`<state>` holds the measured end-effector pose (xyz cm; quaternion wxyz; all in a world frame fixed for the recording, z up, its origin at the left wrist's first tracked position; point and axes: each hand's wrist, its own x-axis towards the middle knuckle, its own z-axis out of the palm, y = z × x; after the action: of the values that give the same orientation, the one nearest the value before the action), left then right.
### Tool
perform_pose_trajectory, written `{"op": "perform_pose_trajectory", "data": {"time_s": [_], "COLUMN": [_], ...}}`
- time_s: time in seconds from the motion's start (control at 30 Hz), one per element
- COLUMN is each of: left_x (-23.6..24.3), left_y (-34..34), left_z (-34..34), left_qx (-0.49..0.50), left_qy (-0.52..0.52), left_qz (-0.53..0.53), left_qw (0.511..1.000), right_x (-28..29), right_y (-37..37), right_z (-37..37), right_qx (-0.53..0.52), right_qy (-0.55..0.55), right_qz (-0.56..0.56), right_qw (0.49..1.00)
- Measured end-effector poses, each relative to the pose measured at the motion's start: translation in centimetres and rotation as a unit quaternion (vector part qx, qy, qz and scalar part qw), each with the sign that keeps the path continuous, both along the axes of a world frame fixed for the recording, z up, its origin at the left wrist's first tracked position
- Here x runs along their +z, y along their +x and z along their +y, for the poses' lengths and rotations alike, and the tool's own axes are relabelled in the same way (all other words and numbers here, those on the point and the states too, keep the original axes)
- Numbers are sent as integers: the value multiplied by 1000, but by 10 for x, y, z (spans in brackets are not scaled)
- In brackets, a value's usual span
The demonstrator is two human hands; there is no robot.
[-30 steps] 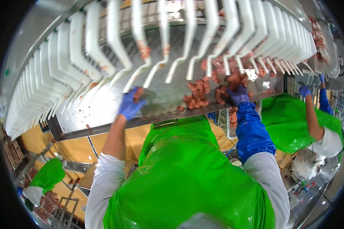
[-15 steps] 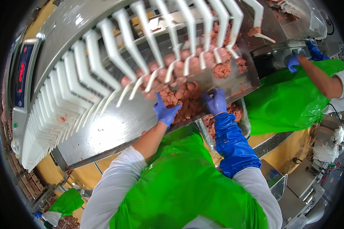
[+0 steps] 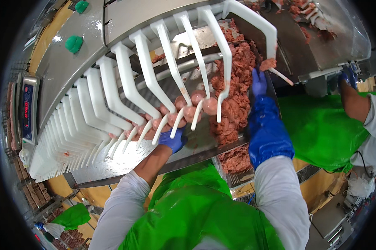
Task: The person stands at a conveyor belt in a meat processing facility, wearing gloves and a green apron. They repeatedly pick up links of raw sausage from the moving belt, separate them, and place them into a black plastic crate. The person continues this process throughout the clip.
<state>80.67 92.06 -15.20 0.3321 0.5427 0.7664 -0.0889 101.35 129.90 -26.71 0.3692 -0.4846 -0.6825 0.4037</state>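
Observation:
My left hand, in a blue glove, reaches under a row of pink, rounded sausage links carried on white hooks. Its fingers are partly hidden behind the hooks and links, so what they grip cannot be made out. On the right, my right hand, gloved and with a blue sleeve cover, lies with outstretched fingers along the right side of a heap of ground meat. The heap rests in a metal tray.
More ground meat lies below the tray's near edge. At far left stands a digital display. Green knobs sit on the machine's top. A co-worker in a green apron stands at right, near a clear bin.
My right hand has moved farther away and right, its fingers straightening along the meat. My left hand has gone lower left, under the links. The meat now forms a long heap at right.

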Motion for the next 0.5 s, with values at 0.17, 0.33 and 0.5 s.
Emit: {"op": "perform_pose_trajectory", "data": {"time_s": [0.17,0.33,0.5], "left_x": [-22,-18,-15], "left_y": [-25,-27,-32], "left_z": [31,29,5], "left_qx": [-33,-15,-7], "left_qy": [-149,-124,-117], "left_qz": [-41,-44,-41], "left_qw": [987,991,992], "right_x": [-47,6,97], "right_y": [-15,-109,-81], "right_z": [161,86,-62], "right_qx": [41,314,548], "right_qy": [-351,-267,-314], "right_qz": [193,82,87], "right_qw": [915,907,771]}}
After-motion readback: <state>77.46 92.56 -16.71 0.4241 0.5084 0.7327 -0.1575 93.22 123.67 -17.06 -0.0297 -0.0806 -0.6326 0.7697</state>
